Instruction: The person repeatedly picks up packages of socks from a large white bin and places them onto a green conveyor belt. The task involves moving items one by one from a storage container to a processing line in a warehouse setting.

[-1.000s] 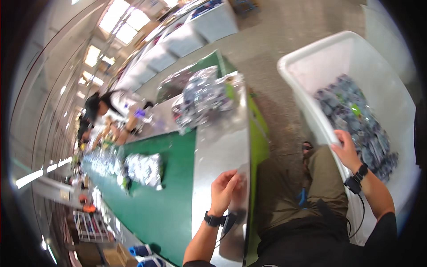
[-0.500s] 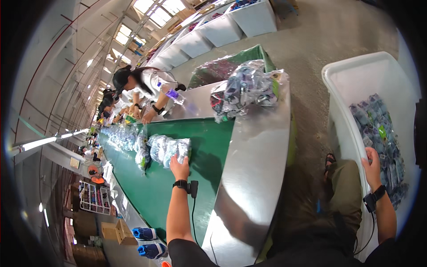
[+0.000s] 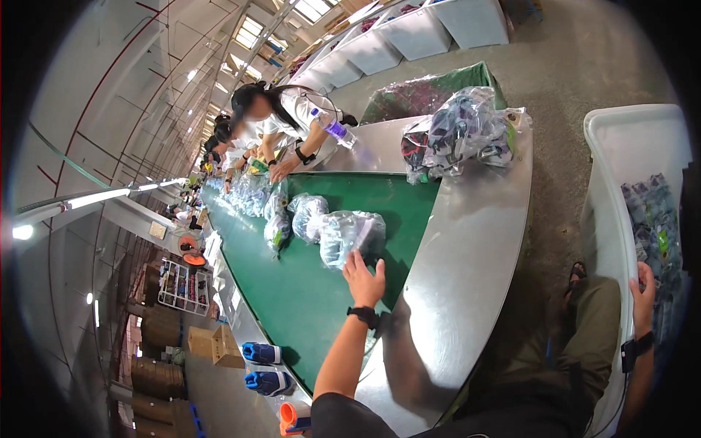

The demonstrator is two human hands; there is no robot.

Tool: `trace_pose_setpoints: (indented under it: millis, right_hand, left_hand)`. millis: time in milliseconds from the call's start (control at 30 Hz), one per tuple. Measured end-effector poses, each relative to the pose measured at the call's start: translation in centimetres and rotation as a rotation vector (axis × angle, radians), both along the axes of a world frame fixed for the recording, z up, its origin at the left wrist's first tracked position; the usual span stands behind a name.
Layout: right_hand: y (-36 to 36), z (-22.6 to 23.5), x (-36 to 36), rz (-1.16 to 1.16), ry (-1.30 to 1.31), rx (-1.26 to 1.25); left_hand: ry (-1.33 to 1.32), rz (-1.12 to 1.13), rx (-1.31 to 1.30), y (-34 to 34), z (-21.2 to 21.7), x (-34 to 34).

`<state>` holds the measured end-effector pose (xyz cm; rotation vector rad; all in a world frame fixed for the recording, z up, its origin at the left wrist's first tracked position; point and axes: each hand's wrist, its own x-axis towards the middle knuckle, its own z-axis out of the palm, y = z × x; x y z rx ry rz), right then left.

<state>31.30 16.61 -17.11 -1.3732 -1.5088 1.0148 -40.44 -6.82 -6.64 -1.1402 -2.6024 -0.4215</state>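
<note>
On the green conveyor belt [image 3: 292, 306] lies a puffy clear plastic bag [image 3: 352, 237] with pale contents. My left hand [image 3: 364, 281], fingers spread, is at its near edge; the fingertips touch it or hover just short of it. Another clear bag [image 3: 309, 217] lies directly behind, and a narrower bagged bundle [image 3: 277, 223] sits to its left. At the far right my right hand [image 3: 642, 296] rests on the rim of a white bin [image 3: 610, 120], thumb at the edge and fingers inside. Bagged bluish-grey goods [image 3: 653, 219] fill part of that bin.
A metal ledge [image 3: 467, 270] borders the belt, with a heap of bagged shoes [image 3: 467, 131] and a plastic bottle [image 3: 336, 130] on it. A co-worker [image 3: 292, 120] leans over the belt's far side. Blue shoes [image 3: 266, 383] and an orange cup-like object [image 3: 292, 416] stand at the near left.
My view has swung, so everything sits further right. The front bag now lies apart from the one behind it, and my left hand's fingers have spread from it. My right hand stays at the bin's rim.
</note>
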Motion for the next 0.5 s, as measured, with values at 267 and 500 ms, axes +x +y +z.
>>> trace_pose_setpoints:
  millis: [267, 500]
  right_hand:
    - [0.1, 0.4, 0.1, 0.038, 0.033, -0.026]
    - [-0.5, 2.3, -0.7, -0.001, 0.005, -0.049]
  left_hand:
    - [-1.406, 0.193, 0.992, -5.5, 0.0, 5.1]
    - [-1.566, 0.146, 1.316, -6.7, 1.9, 3.8]
